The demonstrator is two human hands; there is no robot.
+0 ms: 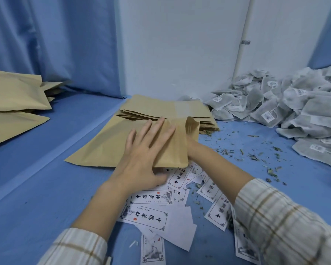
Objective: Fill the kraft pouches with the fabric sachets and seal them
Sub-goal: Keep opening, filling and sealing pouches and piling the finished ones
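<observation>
A kraft pouch [107,146] lies flat on the blue surface in the middle of the head view, its open mouth to the right. My left hand [141,155] presses on top of it with fingers spread and straight, thumb under the near edge. My right hand [191,148] reaches into the pouch's mouth; only the wrist shows, its fingers are hidden inside. Behind lies a stack of empty kraft pouches [161,111]. A heap of grey fabric sachets [287,104] with small labels fills the right side.
Filled kraft pouches [13,96] lie at the far left. Several white printed labels [161,211] are scattered under my forearms. Green herb crumbs [256,155] dot the surface to the right. A blue curtain and white wall close off the back.
</observation>
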